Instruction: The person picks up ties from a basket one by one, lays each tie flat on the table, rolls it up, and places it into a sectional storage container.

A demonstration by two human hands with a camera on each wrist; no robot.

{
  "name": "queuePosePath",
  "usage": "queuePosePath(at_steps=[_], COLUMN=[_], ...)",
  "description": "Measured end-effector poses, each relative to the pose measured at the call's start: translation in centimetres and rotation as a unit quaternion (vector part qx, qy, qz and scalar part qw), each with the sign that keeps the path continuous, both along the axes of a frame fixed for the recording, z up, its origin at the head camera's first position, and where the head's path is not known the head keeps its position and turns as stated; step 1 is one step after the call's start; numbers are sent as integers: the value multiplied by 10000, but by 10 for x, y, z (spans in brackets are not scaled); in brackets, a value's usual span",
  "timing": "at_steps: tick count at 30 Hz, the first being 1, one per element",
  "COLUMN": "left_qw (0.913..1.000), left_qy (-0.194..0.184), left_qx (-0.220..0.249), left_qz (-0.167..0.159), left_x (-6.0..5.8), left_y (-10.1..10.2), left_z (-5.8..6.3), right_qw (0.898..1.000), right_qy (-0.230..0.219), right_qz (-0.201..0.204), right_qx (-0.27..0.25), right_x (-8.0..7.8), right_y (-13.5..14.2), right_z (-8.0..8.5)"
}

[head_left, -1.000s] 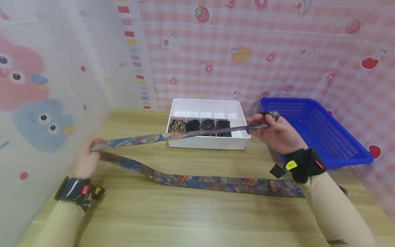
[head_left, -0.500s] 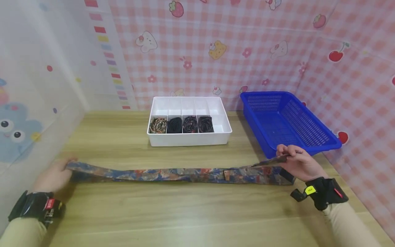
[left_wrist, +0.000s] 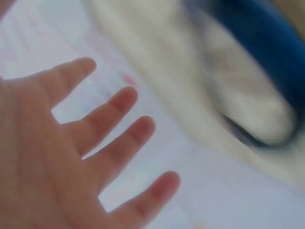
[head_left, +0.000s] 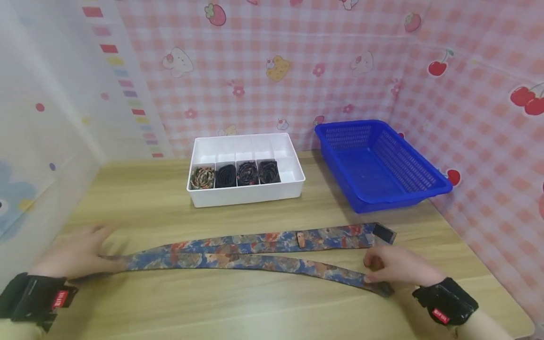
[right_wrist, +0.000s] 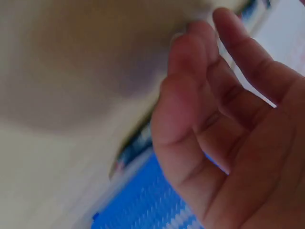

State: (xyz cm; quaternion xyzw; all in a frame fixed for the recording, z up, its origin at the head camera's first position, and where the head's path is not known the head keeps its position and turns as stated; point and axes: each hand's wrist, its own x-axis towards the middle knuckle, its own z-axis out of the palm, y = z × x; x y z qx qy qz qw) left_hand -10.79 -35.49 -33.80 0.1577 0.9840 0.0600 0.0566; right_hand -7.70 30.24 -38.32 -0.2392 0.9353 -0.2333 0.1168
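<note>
A necktie (head_left: pixel 263 241) with a blue, red and tan floral pattern lies doubled lengthwise across the table, its fold at the left. My left hand (head_left: pixel 78 250) is beside the fold; in the left wrist view its fingers (left_wrist: pixel 119 102) are spread, away from the blurred blue loop of the tie (left_wrist: pixel 267 43). My right hand (head_left: pixel 401 267) hovers at the narrow end, thumb tip right at the tie's edge, with a gap between thumb and index finger. In the right wrist view its fingers (right_wrist: pixel 181 114) are loosely bent. The wide end's dark backing (head_left: pixel 383 233) faces up behind that hand.
A white divided box (head_left: pixel 246 196) stands at the back, with several rolled dark or patterned ties (head_left: pixel 226 175) in its front row of compartments. To its right is a blue perforated basket (head_left: pixel 382 189). A pink checked cloth (head_left: pixel 255 71) hangs behind.
The tie has come down from being held in the air to lying on the table. Both hands have lowered and eased off its ends. The head view has turned rightward.
</note>
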Motion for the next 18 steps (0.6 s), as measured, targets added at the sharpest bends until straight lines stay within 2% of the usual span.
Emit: queuePosePath(at_steps=[2,4,6,9,13,15,17,18], left_qw=[9986,9929,9833,9644,9358,9209,9088,9003], left_qy=[396,884,1237,1317,879,485,-169,-594], left_qx=[184,403,739,1502,2086,2285,2647,2944], left_qz=[-281,-693,-1115,-1734,-2702,-3121,-3220,-3152], left_x=[1,0,-1,0,2,-1,-6,-10], left_y=[31,64,99,155,236,272,295,302], left_z=[10,17,20,16,2,-5,-13,-16], right_qw=[9998,9994,9992,9991,9943,9879,9771,9701], right_qy=[104,193,216,-26,-289,-182,-168,-197], right_qz=[64,172,283,421,594,743,880,928], right_qx=[178,215,195,-8,-837,-1349,-1931,-2233], right_x=[5,6,5,1,-7,-12,-19,-23], right_y=[-8,-14,-22,-40,-81,-102,-118,-124], right_z=[-2,-3,-2,6,23,32,36,36])
